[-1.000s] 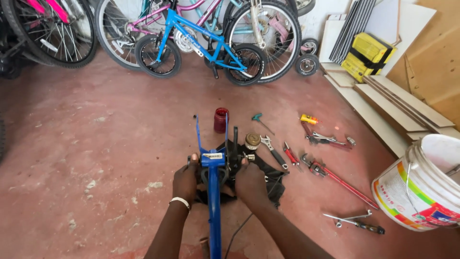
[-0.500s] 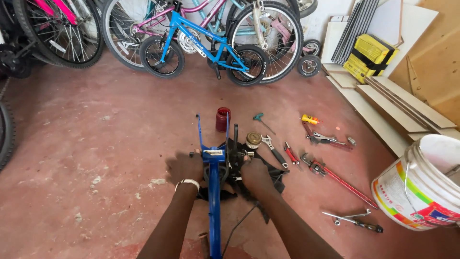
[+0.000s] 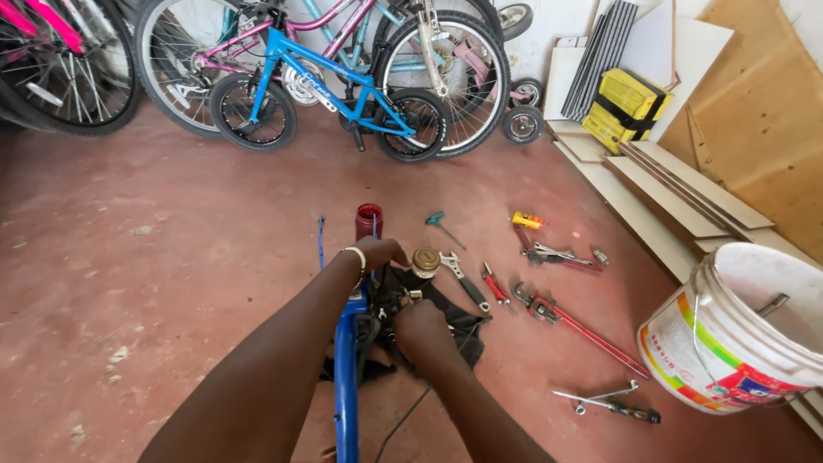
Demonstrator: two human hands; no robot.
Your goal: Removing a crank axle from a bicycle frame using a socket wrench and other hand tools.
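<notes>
Blue bike frame [image 3: 346, 377] sits between both hands: left hand [image 3: 381, 254] and right hand [image 3: 420, 330] gripping its parts; loose small pieces could slip away.

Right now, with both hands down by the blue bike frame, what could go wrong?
The left hand might knock the red can over. The right hand works among dark parts beside the blue bike frame, so fingers could get pinched. Wrenches lying loose on the floor could trip someone.
</notes>
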